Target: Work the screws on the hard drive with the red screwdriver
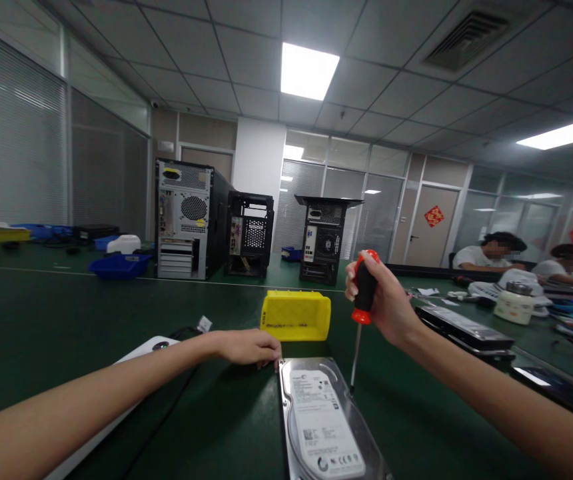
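A silver hard drive (326, 420) with a white label lies face up on the green table in front of me. My left hand (254, 348) is at its far left corner, fingers curled and closed against the edge; the fingertips are partly hidden. In my right hand (379, 293) is a screwdriver (365, 290) with a black and red handle, held upright in wrapped fingers. Its shaft points down, the tip meeting the drive's right edge near a screw position. Just beyond the drive stands a yellow bin (296, 317) with small dark bits inside.
Computer cases (186, 220) stand across the back, beside a blue bin (119, 265). More drives (466, 330) are stacked at right, near a jar (514, 303) and a dark phone-like slab (561, 393). A white power strip-like object (139, 353) and cable lie under my left forearm. People sit far right.
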`<state>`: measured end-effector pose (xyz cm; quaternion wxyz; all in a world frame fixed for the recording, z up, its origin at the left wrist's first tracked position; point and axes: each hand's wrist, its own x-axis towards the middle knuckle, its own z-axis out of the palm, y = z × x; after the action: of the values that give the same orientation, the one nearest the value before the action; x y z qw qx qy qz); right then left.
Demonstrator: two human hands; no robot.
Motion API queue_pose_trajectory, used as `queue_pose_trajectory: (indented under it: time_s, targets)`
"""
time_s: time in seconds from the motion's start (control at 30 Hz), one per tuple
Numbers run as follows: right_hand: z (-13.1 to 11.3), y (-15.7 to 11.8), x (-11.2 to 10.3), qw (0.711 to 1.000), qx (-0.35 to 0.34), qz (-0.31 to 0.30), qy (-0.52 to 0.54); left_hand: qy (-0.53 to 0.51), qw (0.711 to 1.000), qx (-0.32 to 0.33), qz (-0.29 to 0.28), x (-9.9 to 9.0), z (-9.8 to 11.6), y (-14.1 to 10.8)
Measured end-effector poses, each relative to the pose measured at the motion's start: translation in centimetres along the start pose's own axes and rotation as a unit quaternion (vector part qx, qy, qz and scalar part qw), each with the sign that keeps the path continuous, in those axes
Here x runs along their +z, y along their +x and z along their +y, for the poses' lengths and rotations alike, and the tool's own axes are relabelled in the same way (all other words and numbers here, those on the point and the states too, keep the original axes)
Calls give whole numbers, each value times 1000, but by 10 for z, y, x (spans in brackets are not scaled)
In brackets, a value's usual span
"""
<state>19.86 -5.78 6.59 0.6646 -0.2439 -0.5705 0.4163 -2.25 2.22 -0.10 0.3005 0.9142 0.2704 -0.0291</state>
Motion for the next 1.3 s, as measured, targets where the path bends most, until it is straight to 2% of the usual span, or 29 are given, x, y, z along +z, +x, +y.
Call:
queue_pose_trajectory:
  time_s: [0.17, 0.3, 0.43, 0.7, 0.93, 1.17, 1.3]
  targets:
    - [-1, -1, 0, 1000, 4, -7, 1, -9, 1000, -4, -1, 0, -2, 0]
    - [-1, 0, -1, 999, 30, -8, 44, -5, 1000, -3, -1, 0, 0, -1]
    - [0, 1, -1, 998, 25, -5, 64, 1, 1000, -8, -5, -1, 3, -1]
    - [2, -1, 3, 999, 29, 6, 14, -13, 1000, -5, -4, -2, -1, -1]
    - [2, 1, -2, 995, 41, 4, 87, -12, 1000, -6, 0, -1, 1, -1]
    - [1, -3, 2, 1000, 2, 2, 18, -22, 1000, 3, -3, -1, -1, 0]
    - [1, -3, 0, 999, 17, 6, 35, -17, 1000, 0, -4, 0, -2, 1]
